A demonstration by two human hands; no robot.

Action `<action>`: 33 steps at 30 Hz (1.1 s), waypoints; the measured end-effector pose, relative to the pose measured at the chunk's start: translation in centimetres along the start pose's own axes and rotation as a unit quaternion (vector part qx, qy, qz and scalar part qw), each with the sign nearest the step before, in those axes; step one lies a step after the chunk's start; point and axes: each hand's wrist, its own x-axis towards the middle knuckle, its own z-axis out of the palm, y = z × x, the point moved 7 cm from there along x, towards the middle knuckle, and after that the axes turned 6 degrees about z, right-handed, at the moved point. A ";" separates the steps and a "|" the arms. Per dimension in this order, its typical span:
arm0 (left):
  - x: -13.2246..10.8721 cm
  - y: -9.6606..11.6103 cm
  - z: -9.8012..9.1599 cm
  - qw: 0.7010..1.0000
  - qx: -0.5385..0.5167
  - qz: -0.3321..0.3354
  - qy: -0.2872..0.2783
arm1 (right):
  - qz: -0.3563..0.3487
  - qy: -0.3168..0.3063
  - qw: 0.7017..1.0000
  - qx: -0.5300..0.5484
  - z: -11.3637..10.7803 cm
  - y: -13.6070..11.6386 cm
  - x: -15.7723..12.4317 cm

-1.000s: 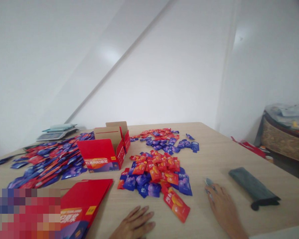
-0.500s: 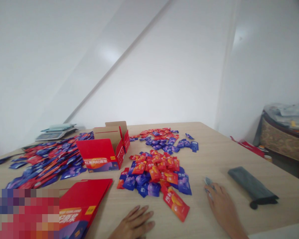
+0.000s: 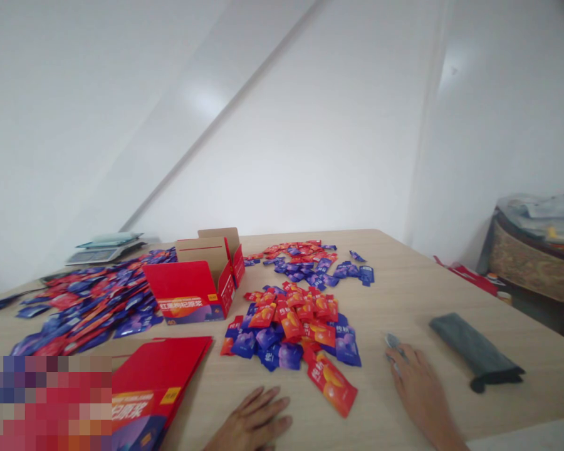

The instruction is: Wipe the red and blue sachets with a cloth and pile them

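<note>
My left hand [image 3: 256, 421] lies on the table [image 3: 455, 294] at the bottom, fingers stretched out and holding nothing. To the right, my right hand [image 3: 416, 379] rests on the table with its fingers curled over a small silvery-grey object [image 3: 391, 340]; most of it is hidden and I cannot make out its kind. Between and beyond my hands is a pile of red and purple sachets [image 3: 289, 319]. One red sachet [image 3: 333, 383] sticks out of the pile towards me, apart from both hands.
Two open red cardboard boxes [image 3: 188, 291] stand behind the pile's left side. A flattened red carton [image 3: 169, 382] lies at the front left, partly blurred out. More sachets [image 3: 94, 294] are heaped left, others [image 3: 305, 257] at the back. A dark folded pouch [image 3: 474, 351] lies right; a scale [image 3: 98, 254] back left.
</note>
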 end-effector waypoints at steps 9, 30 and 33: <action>0.0 0.2 -0.3 1.000 0.009 0.009 0.025 | -0.001 0.002 1.000 -0.005 0.2 0.1 0.0; 0.0 -0.1 0.0 0.998 0.030 0.020 0.042 | -0.001 0.001 1.000 -0.013 0.4 0.2 -0.1; -0.1 -0.1 0.0 0.998 0.035 0.020 0.043 | -0.006 0.005 1.000 -0.011 0.3 0.1 0.0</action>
